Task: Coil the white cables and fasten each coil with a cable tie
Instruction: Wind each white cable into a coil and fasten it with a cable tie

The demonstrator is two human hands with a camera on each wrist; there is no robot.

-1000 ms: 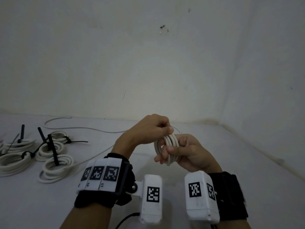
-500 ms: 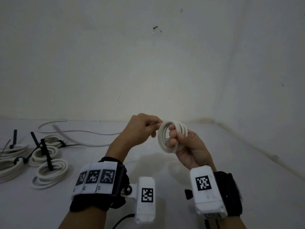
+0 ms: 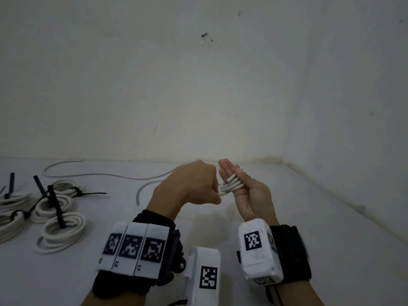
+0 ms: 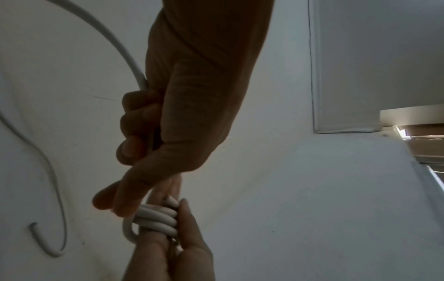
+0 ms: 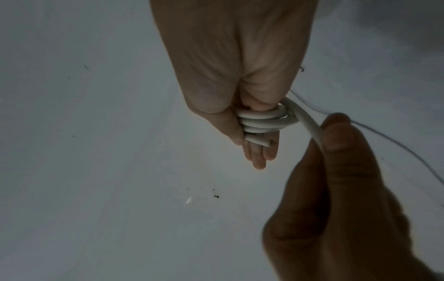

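While my right hand [image 3: 247, 191] keeps its fingers straight with about 4 turns of cable [image 3: 231, 184] wound round them and the thumb pressing the turns down, my left hand [image 3: 189, 186] is clenched on the free run just at 9 o'clock of the coil. I judge the cable light, smooth and a bit springy: it holds its curve, so the turns would likely spring loose if the thumb lifted. The best hold, I think, is across all turns at once, pinching them flat, with the left gripping close to the coil to keep tension. The loose tail [image 3: 141, 191] lies on the floor [image 3: 220, 217] toward 10 o'clock. The floor is pale and plain, meeting white walls [image 3: 154, 85] in a corner at 1 o'clock; the light is dim. At 9 o'clock lie finished coils [image 3: 61, 230] bound with black ties [image 3: 57, 208].
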